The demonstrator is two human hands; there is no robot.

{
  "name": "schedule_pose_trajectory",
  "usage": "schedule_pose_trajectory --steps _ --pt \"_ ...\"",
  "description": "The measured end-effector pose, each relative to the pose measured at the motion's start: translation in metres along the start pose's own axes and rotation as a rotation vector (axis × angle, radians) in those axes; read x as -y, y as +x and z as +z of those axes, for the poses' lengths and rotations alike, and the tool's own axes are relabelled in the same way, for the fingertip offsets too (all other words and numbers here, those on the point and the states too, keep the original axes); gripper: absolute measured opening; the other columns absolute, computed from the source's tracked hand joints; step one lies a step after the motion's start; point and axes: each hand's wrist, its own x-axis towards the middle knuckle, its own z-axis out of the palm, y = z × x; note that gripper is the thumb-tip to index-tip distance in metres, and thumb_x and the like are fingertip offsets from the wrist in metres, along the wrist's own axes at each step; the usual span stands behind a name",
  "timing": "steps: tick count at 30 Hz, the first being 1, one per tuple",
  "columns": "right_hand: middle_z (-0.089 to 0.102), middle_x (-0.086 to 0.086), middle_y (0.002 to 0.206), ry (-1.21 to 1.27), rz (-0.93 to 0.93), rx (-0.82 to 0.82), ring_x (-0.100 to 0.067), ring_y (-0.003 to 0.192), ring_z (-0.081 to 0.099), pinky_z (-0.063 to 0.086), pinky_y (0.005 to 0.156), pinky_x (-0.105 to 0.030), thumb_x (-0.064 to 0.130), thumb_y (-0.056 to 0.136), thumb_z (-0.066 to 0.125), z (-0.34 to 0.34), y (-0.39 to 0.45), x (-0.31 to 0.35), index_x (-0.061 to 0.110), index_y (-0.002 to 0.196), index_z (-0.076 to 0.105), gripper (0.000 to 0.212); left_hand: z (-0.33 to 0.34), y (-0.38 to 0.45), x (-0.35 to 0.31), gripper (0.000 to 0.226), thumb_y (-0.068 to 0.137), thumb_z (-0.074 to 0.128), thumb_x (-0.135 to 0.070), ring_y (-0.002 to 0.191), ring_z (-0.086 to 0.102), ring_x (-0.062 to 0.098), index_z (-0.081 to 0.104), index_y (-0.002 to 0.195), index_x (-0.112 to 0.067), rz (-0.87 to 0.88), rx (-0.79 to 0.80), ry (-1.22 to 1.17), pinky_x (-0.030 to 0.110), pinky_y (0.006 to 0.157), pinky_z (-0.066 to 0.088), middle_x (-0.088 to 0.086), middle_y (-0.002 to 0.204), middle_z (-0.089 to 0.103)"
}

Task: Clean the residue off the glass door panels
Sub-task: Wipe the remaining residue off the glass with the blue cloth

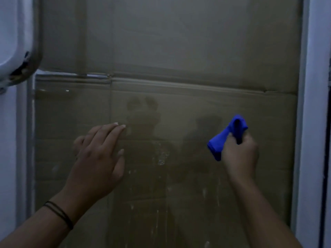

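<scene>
Glass door panel fills the view, upright, with what looks like cardboard behind it. Whitish streaks and specks of residue sit low-centre, between the 2 hands and running down toward the bottom edge; upper part looks hazy but cleaner. Glass: rigid, smooth, likely slippery under a palm and brittle, so press flat and moderate, no point loads. Blue cloth is soft, light, bunched; right hand has fingers curled round it, loose ends sticking up and left; cannot tell whether the cloth touches the pane. Left hand lies with fingers straight against the glass, holding nothing, probably bracing. Room: white frame just right of the cloth hand limits strokes that way; left frame edge well clear. Open travel is leftward and down into the streaks.
</scene>
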Motion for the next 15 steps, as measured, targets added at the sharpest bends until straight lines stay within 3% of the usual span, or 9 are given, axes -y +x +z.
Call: schedule_pose_trajectory --steps 2,5,8,12,13,15 --pt "0.051 -0.023 0.097 -0.191 -0.175 0.056 -0.037 0.089 0.053 0.032 0.076 -0.031 -0.002 0.085 0.048 0.008 0.008 -0.003 -0.002 0.114 0.061 0.032 -0.001 -0.003 0.004 0.055 0.075 0.047 -0.029 0.116 0.048 0.027 0.057 0.126 -0.012 0.000 0.000 0.006 0.044 0.090 0.034 0.007 0.127 0.058" --pt "0.037 -0.011 0.097 -0.270 -0.319 0.160 -0.028 0.085 0.045 0.029 0.075 -0.023 -0.011 0.082 0.042 0.032 -0.001 -0.002 0.005 0.135 0.048 0.056 -0.001 -0.006 0.012 0.054 0.075 0.049 -0.030 0.117 0.049 0.027 0.058 0.126 -0.013 -0.007 0.005 0.021 0.044 0.091 0.034 0.006 0.127 0.058" --pt "0.035 -0.006 0.098 -0.303 -0.463 0.185 -0.026 0.086 0.045 0.029 0.074 -0.023 -0.011 0.082 0.042 0.057 -0.034 -0.003 0.007 0.137 0.046 0.059 0.001 -0.007 0.018 0.054 0.074 0.049 -0.030 0.118 0.047 0.026 0.059 0.125 -0.014 -0.012 0.001 0.028 0.046 0.090 0.035 0.006 0.128 0.059" --pt "0.043 -0.009 0.119 -0.323 -0.737 0.544 -0.025 0.104 0.045 0.034 0.077 -0.025 0.001 0.084 0.045 0.087 -0.102 0.002 0.021 0.142 0.039 0.062 0.003 -0.007 0.020 0.056 0.075 0.044 -0.033 0.119 0.047 0.027 0.059 0.126 -0.014 -0.030 0.009 0.025 0.043 0.090 0.034 0.008 0.129 0.058" --pt "0.042 -0.008 0.117 -0.262 -0.758 0.614 -0.019 0.104 0.042 0.032 0.078 -0.022 0.000 0.084 0.044 0.089 -0.110 0.004 0.021 0.141 0.041 0.061 0.003 -0.008 0.020 0.057 0.076 0.043 -0.033 0.118 0.049 0.029 0.059 0.126 -0.014 -0.033 0.012 0.022 0.043 0.090 0.034 0.009 0.129 0.058" --pt "0.045 -0.006 0.104 -0.036 -0.611 0.690 -0.009 0.090 0.041 0.030 0.075 -0.009 -0.009 0.082 0.044 0.087 -0.107 0.014 0.013 0.132 0.053 0.055 0.002 -0.010 0.021 0.057 0.076 0.043 -0.034 0.118 0.051 0.031 0.060 0.126 -0.013 -0.039 0.016 0.007 0.044 0.090 0.035 0.010 0.129 0.058"
